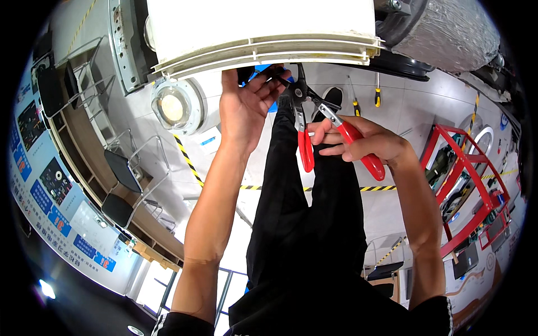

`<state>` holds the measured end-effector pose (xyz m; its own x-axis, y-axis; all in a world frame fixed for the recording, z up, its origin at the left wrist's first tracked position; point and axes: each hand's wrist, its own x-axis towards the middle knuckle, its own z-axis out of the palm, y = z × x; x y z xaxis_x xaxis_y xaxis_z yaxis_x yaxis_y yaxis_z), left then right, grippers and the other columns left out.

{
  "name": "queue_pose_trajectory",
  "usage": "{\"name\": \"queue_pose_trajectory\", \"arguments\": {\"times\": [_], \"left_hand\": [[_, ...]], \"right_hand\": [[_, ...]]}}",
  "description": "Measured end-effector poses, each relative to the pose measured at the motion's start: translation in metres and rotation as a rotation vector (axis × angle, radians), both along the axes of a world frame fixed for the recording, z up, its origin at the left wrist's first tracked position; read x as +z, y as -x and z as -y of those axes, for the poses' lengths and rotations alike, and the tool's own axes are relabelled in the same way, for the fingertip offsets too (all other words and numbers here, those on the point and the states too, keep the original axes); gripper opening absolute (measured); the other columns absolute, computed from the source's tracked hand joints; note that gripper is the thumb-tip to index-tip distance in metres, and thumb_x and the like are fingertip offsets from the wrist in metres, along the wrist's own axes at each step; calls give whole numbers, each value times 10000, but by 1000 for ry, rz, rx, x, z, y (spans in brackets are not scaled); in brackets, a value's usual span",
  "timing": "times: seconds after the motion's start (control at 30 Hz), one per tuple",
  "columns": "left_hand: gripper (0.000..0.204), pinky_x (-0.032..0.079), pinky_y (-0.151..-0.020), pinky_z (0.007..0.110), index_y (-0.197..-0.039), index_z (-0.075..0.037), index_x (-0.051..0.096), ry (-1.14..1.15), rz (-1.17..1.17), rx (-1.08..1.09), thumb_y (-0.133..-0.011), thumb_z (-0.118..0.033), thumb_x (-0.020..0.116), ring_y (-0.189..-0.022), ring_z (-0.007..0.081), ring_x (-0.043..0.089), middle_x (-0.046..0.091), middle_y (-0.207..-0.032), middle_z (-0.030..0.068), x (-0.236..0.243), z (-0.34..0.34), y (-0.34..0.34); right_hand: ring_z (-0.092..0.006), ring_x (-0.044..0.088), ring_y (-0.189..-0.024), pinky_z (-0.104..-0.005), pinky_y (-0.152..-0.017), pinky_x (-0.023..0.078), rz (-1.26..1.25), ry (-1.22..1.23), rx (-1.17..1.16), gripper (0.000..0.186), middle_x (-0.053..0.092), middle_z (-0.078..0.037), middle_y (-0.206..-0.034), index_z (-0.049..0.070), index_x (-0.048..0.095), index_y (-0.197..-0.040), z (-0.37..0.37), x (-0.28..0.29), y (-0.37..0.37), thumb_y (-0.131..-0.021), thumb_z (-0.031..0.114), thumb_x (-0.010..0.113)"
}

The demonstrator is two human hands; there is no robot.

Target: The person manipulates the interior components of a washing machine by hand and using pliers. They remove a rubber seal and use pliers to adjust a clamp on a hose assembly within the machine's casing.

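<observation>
Red-handled pliers (352, 134) are in my right hand (372, 141), whose fingers reach around and between the spread handles. Their dark metal jaws point up at the lower edge of a white housing (263, 22). My left hand (246, 109) is raised under that same edge, left of the jaws. Its fingers are curled and pressed around a small dark piece close to the jaws; its kind is hidden by the fingers and the edge. A bit of blue (261, 68) shows behind the left fingers.
Two screwdrivers (378, 98) lie on the floor beyond my shoe. At upper right is a large silvery drum (448, 33). A round pale metal part (175, 106) lies on the left. A red metal frame (460, 162) stands right; chairs (120, 171) line the left.
</observation>
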<state>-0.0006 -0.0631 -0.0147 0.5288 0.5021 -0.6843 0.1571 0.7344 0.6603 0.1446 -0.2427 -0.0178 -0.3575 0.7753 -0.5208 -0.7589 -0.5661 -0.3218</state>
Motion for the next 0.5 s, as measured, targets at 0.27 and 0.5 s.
{"name": "queue_pose_trajectory", "arguments": {"times": [0.27, 0.5], "left_hand": [[803, 413, -918, 370, -1271, -28, 414, 24, 59, 145, -882, -708, 236, -1060, 318, 569, 566, -1146, 209, -11, 12, 1], [741, 410, -947, 408, -1250, -27, 426, 139, 131, 216, -911, -663, 258, -1080, 335, 549, 553, -1154, 227, -15, 9, 5]], "right_hand": [[-399, 335, -1324, -524, -1060, 309, -11, 40, 1, 564, 382, -285, -1351, -52, 520, -1118, 4, 4, -3, -576, 64, 622], [-384, 334, -1329, -513, -1045, 327, 5, 3, 62, 551, 392, -268, -1349, -22, 534, -1116, -4, 5, -9, -586, 95, 633]]}}
